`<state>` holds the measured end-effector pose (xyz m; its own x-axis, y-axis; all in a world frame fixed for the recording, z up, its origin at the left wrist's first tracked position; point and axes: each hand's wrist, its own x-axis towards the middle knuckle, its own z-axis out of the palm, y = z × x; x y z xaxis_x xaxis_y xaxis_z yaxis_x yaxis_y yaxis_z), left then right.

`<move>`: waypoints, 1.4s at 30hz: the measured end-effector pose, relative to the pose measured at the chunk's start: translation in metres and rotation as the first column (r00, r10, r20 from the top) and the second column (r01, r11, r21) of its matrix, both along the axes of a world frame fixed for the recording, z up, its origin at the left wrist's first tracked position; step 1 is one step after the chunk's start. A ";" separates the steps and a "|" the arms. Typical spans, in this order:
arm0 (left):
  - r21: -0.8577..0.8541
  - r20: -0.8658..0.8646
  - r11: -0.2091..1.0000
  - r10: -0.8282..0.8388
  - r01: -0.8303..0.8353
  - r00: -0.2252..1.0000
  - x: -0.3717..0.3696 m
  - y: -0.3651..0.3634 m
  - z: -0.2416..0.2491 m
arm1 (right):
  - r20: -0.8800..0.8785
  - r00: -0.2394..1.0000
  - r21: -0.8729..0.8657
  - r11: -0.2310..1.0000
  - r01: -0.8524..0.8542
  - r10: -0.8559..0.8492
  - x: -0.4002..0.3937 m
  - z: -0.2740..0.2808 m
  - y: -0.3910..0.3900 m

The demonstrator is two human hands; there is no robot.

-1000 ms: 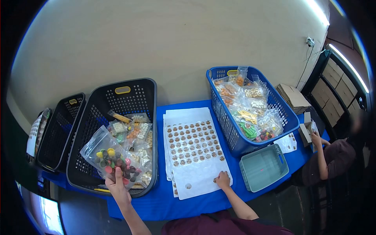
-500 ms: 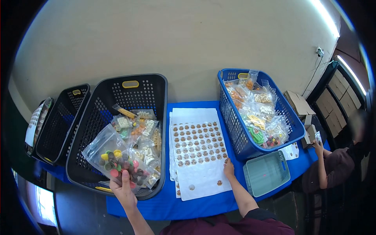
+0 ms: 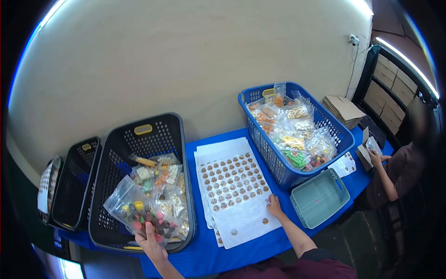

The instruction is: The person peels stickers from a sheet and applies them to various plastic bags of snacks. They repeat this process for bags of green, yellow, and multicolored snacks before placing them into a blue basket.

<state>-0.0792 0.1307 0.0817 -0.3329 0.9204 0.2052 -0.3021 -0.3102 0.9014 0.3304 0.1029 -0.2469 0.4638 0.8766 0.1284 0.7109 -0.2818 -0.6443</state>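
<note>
Head view — left hand point(image 3: 149, 242) pinches a limp, light, slippery candy bag point(image 3: 139, 215) by its lower edge; right hand point(image 3: 274, 206), fingers loosely open, rests on sticker sheet point(image 3: 234, 186) — best peeled at edges.

Bright overhead tube light; fisheye warp, dark vignetted corners.

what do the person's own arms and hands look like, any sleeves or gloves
Both hands are bare, with no gloves. The left hand and right hand lead to bare forearms, with no watch or rings that can be made out. A dark maroon garment shows at the bottom edge, its sleeve ending near the right elbow.
</note>
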 end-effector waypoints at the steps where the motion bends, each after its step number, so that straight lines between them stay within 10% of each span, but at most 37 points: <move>1: 0.003 -0.012 1.000 -0.020 0.020 1.000 0.000 0.000 0.001 | -0.045 0.999 -0.034 0.999 0.001 -0.003 0.002 0.000 0.000; 6: 0.015 -0.080 1.000 -0.006 0.007 0.997 0.004 -0.004 0.007 | -0.134 0.990 0.005 0.999 0.054 -0.053 -0.012 -0.008 -0.006; 12: -0.012 -0.069 0.999 -0.037 0.036 0.997 0.002 -0.004 0.005 | -0.270 0.919 0.024 0.956 -0.293 0.288 -0.091 0.018 -0.065; 13: 0.005 -0.032 0.997 -0.071 0.071 0.997 0.003 -0.003 0.006 | -0.649 0.755 -0.109 0.971 -0.213 0.093 -0.105 0.050 -0.077; 15: 0.042 0.044 0.990 -0.134 0.133 0.990 0.005 -0.005 0.005 | -0.870 0.493 -0.094 0.975 -0.202 0.018 -0.113 0.074 -0.086; 21: 0.066 -0.124 0.926 -0.361 0.371 0.924 0.049 -0.033 0.000 | -0.943 0.271 0.180 0.981 -0.064 0.191 -0.064 0.158 -0.082; 29: -0.216 0.065 0.675 -0.711 0.706 0.700 0.191 -0.045 -0.018 | -0.850 0.327 0.472 0.873 0.123 0.413 -0.025 0.325 -0.083; 35: -0.295 -0.041 0.635 -0.755 0.714 0.654 0.238 -0.057 -0.018 | -0.586 0.677 0.465 0.869 -0.171 0.446 -0.014 0.344 -0.082; 42: -0.290 -0.029 0.658 -0.732 0.695 0.681 0.270 -0.065 -0.037 | -0.618 0.686 0.377 0.910 -0.171 0.385 0.009 0.336 -0.080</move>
